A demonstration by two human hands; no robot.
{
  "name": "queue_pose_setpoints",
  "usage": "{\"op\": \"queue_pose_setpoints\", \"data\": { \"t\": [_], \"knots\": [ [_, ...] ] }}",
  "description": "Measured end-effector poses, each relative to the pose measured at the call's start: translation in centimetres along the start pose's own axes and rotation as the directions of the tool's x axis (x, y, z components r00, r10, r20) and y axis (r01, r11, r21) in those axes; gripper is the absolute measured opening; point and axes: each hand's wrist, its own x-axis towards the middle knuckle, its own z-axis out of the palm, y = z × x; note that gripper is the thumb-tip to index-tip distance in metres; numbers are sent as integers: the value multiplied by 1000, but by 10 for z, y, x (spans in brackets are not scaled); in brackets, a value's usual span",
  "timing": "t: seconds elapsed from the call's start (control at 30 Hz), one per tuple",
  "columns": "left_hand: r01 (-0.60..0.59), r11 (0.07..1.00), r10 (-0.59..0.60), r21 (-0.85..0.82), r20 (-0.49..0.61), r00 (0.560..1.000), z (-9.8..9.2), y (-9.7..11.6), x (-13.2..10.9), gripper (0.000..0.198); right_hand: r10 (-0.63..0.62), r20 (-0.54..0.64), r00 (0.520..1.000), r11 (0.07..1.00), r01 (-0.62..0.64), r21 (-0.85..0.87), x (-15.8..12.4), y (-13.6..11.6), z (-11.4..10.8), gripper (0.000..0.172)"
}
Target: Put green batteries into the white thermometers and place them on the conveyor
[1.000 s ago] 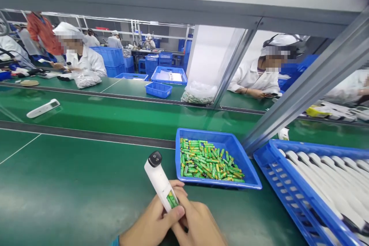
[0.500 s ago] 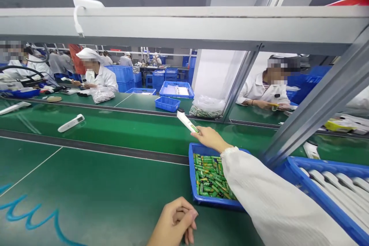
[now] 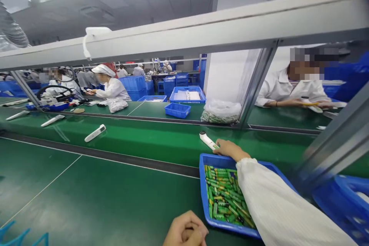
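Note:
My right hand [image 3: 230, 150] reaches over the far rim of a blue bin [image 3: 203, 184] and grips the near end of a white infrared thermometer [image 3: 205, 138]. The thermometer has a black tip, and a green battery shows at the end by my fingers. It is low over the green belt; whether it rests there I cannot tell. Loose green batteries [image 3: 225, 196] fill the bin below my forearm. My left hand [image 3: 187, 230] is at the bottom edge, left of the bin, its fingers curled closed with nothing visible in them.
Other white thermometers [image 3: 95, 133] lie on the green belt [image 3: 150, 138] at left. A metal post [image 3: 325, 138] slants up at right beside another blue bin [image 3: 343, 200]. Across the belt are a small blue tray [image 3: 177, 110], a bag of batteries [image 3: 221, 111] and people in white coats.
My right hand has lowered the thermometer toward the belt. The view has tilted and shifted, so the bin and belt appear lower and farther right. My left hand stays curled.

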Motion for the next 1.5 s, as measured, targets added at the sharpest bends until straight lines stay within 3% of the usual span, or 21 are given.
{"op": "queue_pose_setpoints", "data": {
  "t": [0.1, 0.27, 0.4, 0.47, 0.53, 0.63, 0.83, 1.27, 1.5],
  "knots": [
    [-23, 1000, 24, -13, 38, 999, 4, 14, -5, 55, -104, -92, 990, 990, 112, 91, -16, 2, -13, 32],
    [-46, 999, 45, 19, 73, 996, 5, 26, -10, 46, -225, -202, 953, 957, 255, 137, -70, 4, -25, 35],
    [-55, 998, 52, 39, 73, 996, 5, 26, -9, 44, -209, -124, 970, 976, 215, 38, -105, 15, 6, 19],
    [-56, 997, 51, 57, 77, 996, 4, 24, -8, 43, -182, -91, 979, 983, 182, -6, -113, 20, 26, 31],
    [-58, 995, 51, 76, 90, 995, 3, 23, -7, 41, -159, -80, 984, 987, 156, -34, -115, 24, 41, 40],
    [-61, 991, 46, 122, 120, 992, 3, 22, -9, 41, -145, -72, 987, 989, 142, -46, -112, 23, 50, 41],
    [-50, 971, 18, 236, 133, 991, 6, 23, -16, 42, -164, -63, 984, 986, 162, -28, -105, 19, 50, 42],
    [-66, 966, 27, 251, 155, 988, 6, 24, -16, 38, -212, -129, 969, 973, 222, 68, -101, 35, 57, 23],
    [-74, 964, 34, 255, 158, 987, 8, 25, -18, 35, -279, -182, 943, 934, 310, 175, -102, 41, 58, 25]
  ]
}}
